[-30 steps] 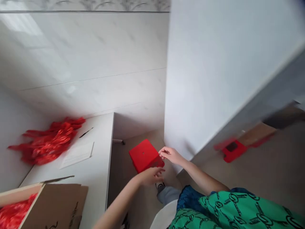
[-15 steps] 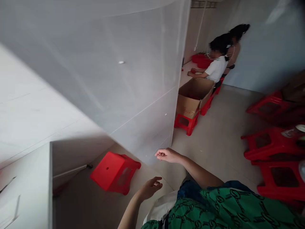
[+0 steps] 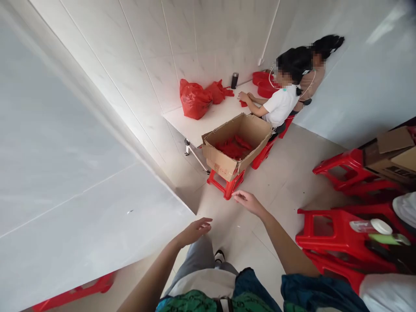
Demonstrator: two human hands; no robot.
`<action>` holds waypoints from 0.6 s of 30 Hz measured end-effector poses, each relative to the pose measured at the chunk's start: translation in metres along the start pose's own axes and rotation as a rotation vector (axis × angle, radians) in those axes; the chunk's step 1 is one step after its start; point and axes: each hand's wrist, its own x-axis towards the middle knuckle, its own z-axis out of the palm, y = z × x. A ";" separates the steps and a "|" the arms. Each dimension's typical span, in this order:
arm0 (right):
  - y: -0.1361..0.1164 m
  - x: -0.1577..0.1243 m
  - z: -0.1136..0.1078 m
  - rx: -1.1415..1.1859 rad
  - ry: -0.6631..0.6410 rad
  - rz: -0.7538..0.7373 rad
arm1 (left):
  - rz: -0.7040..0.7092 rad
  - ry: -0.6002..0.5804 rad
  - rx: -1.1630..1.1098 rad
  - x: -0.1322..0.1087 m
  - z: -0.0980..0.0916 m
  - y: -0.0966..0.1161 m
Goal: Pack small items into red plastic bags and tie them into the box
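My left hand (image 3: 194, 230) hangs over the floor in front of my legs, fingers loosely stretched, holding nothing. To its right and a little farther out, my right hand (image 3: 246, 201) is also without anything in it, its fingers loosely curved and apart. Nearest to it in the view is the red plastic stool (image 3: 227, 187) beneath an open cardboard box (image 3: 224, 164); no contact shows. Red pieces (image 3: 232, 148) lie inside that box.
A grey partition (image 3: 81, 151) fills the left side. Behind the box, a white table (image 3: 177, 117) carries red bags (image 3: 195, 99) and a dark bottle (image 3: 234, 80). Two people (image 3: 282, 104) sit at it. More red stools (image 3: 344, 234) holding jars and boxes line the right.
My view has swung past the partition edge, so the table, red bags and box contents now show. The red stool on the left has mostly gone behind the partition. Both hands remain empty.
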 end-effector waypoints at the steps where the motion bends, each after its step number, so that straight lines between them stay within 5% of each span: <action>1: 0.000 0.028 -0.015 0.001 -0.008 -0.009 | -0.001 0.000 -0.029 0.016 -0.009 0.009; 7: 0.008 0.206 -0.107 -0.031 -0.006 0.000 | 0.001 0.173 -0.206 0.124 -0.078 0.054; 12: 0.019 0.332 -0.180 -0.205 0.025 0.123 | 0.022 0.302 -0.353 0.221 -0.127 0.114; 15: 0.034 0.397 -0.193 -0.322 -0.062 0.207 | 0.028 0.347 -0.418 0.274 -0.147 0.153; 18: 0.055 0.450 -0.175 -0.373 -0.216 0.209 | 0.024 0.439 -0.479 0.317 -0.158 0.182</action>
